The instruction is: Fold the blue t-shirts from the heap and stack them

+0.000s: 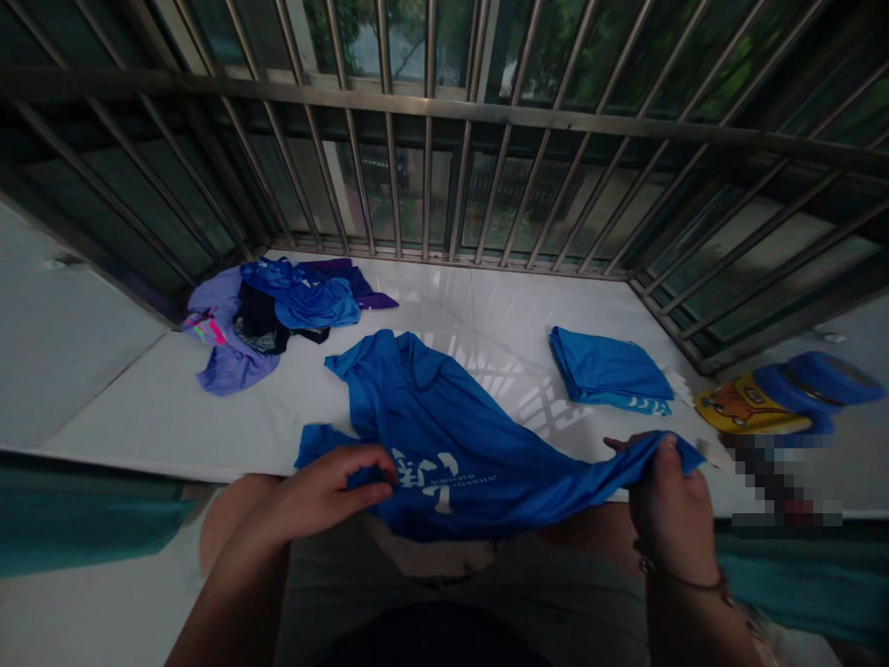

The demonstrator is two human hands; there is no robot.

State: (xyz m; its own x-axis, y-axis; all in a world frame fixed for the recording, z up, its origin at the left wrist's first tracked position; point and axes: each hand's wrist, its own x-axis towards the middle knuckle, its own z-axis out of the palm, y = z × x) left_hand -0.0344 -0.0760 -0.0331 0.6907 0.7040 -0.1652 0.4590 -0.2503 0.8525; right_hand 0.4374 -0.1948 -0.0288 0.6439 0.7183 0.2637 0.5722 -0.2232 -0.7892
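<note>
A blue T-shirt (458, 426) with white printed characters lies partly spread over the white ledge, its near edge hanging toward my lap. My right hand (668, 505) is closed on the shirt's right end, thumb on top, and lifts that edge into a taut fold. At the shirt's left side is my left hand (351, 486), fingers curved and thumb apart, over the fabric beside the print. Shirt cloth shows in the gap between its thumb and fingers.
A folded blue garment (607, 366) rests to the right on the ledge (479, 306). Rumpled purple, black and blue clothes (298, 296) are heaped at the back left. A yellow and blue container (757, 398) stands far right. Metal bars (427, 111) enclose the window.
</note>
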